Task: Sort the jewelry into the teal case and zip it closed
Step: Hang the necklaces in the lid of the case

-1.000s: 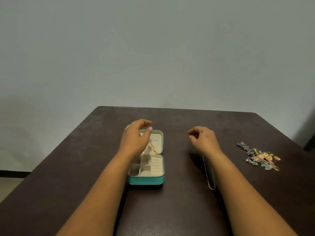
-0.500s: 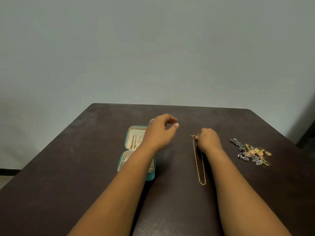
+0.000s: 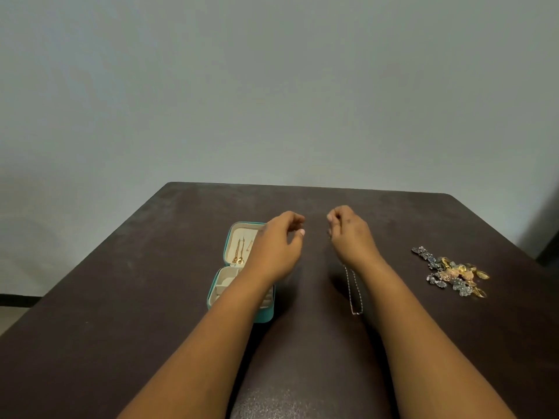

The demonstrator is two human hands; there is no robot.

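Note:
The teal case point(image 3: 262, 315) lies open at centre-left of the table, its cream tray partly hidden under my left forearm. Gold earrings point(image 3: 239, 252) hang in its raised lid. My left hand point(image 3: 276, 247) hovers just right of the lid, with its fingers loosely curled around nothing. Close beside it, my right hand point(image 3: 352, 235) is lifted a little and pinches one end of a thin gold chain necklace point(image 3: 354, 293). The rest of the chain trails under my wrist onto the table.
A pile of mixed jewelry point(image 3: 453, 272), silver, gold and pink pieces, lies at the right side of the dark brown table point(image 3: 121, 297). A plain grey wall stands behind the table's far edge.
My left hand left the case and moved right toward my right hand. My right hand went down to the chain's top end, pinched it, then rose slightly with it.

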